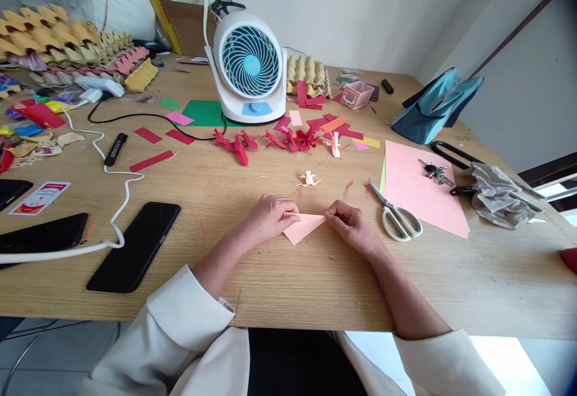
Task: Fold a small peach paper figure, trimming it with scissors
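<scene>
Left hand (pixel 274 219) and right hand (pixel 349 223) holding folded pink paper (pixel 303 228), above wooden table (pixel 288 288)

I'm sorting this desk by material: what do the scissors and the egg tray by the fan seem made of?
Scissors: probably steel blades, from their grey sheen; white handles, likely smooth plastic.
Egg tray: matte, likely moulded pulp, from its dull, rounded cups.

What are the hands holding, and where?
A pink paper: the left hand pinches its upper left part, and the right hand pinches its pointed right corner.
</scene>
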The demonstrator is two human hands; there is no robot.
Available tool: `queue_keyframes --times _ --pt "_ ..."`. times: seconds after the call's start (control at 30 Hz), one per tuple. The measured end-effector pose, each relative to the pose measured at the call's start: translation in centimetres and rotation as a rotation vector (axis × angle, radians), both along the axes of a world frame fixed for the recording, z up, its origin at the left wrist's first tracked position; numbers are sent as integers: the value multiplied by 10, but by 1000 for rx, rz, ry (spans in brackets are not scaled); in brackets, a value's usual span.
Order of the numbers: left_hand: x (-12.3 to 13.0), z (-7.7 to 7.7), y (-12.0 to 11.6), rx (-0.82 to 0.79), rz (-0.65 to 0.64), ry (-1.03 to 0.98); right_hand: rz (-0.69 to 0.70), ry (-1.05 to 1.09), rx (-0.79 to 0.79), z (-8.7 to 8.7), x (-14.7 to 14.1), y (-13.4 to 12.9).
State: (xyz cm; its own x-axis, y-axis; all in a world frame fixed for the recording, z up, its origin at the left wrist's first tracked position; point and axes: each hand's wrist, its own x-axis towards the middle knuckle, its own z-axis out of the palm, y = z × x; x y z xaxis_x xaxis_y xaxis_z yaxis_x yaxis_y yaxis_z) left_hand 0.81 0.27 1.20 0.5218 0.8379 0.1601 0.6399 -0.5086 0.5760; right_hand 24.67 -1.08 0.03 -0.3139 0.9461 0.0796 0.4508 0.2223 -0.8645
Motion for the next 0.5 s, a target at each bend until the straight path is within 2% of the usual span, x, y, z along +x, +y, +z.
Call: queue_keyframes --times 0.27,0.5 --pt "6 1 -7 -127 -8 -49 115 42 -60 -5 -8 -4" --pt "5 1 -7 -160 -12 -64 100 26 -29 -6 -7 -3"
